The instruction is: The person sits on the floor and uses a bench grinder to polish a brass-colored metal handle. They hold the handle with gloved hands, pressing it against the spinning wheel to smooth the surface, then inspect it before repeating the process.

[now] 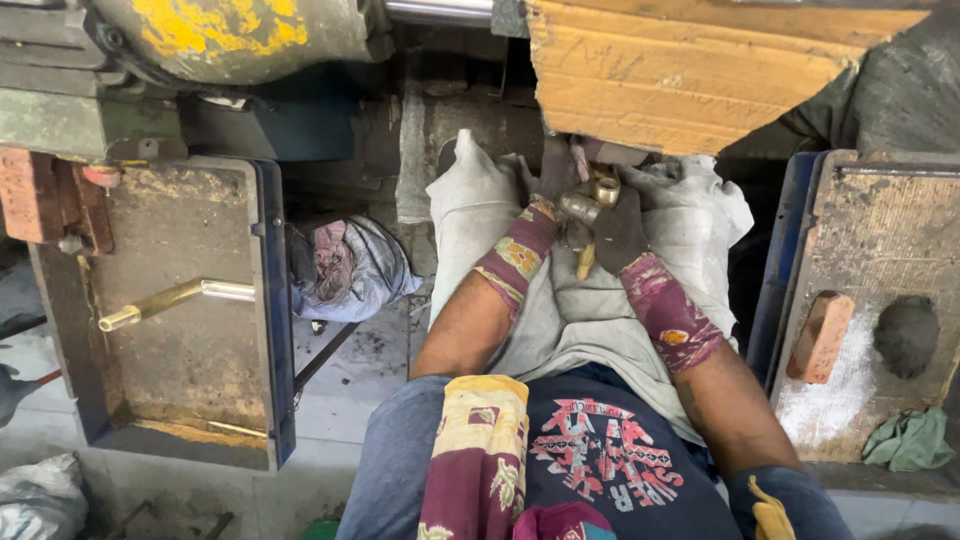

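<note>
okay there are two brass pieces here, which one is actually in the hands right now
The short brass fitting at the top centre, gripped between both gloved hands over the grey cloth. The other, a long brass rod, lies untouched in the left tray.

There are 2 soft bags and 1 box to see, and no screens or signs. A clear, crinkly plastic bag stuffed with pink and grey cloth (pixel 345 270) lies on the floor left of the middle, just beside the blue edge of a tray, and a grey, lumpy plastic sack (pixel 38 500) peeks in at the bottom left corner. A big box of pale yellow-brown wood (pixel 690 70) with faint scribbles on its side sits at the top, a bit to the right.
</note>
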